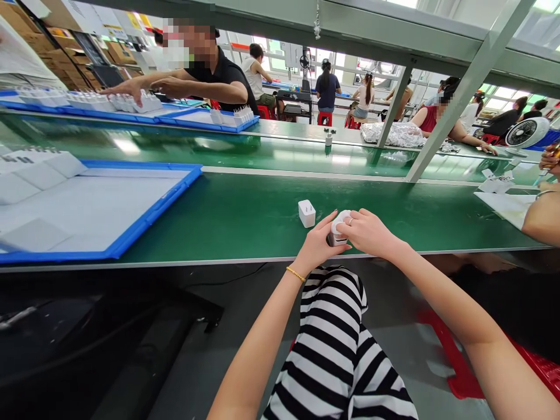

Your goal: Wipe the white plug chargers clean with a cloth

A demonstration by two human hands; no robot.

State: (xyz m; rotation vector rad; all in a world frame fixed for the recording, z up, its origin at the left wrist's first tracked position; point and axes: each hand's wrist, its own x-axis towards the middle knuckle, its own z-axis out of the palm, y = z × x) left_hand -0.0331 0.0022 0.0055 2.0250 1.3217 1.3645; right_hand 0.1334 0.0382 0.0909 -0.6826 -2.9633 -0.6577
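Note:
Near the front edge of the green work surface, my left hand point(315, 245) is closed around a white plug charger point(338, 240), thumb on the near side and fingers behind. From the right, my right hand point(370, 232) bends over the top of that charger. Its fingers pinch a soft-looking white piece point(340, 221) against it; whether this is cloth or paper I cannot tell. The held charger's prongs are hidden. A second white plug charger point(307, 214) stands just left of my hands, with two metal prongs pointing up.
On the left lies a blue-rimmed tray point(160, 204) with rows of white chargers point(39, 169). Across the line, a person point(219, 76) reaches over more blue trays point(210, 119). Grey frame posts point(455, 105) rise ahead. A co-worker's arm point(542, 216) and a white fan point(527, 133) are right.

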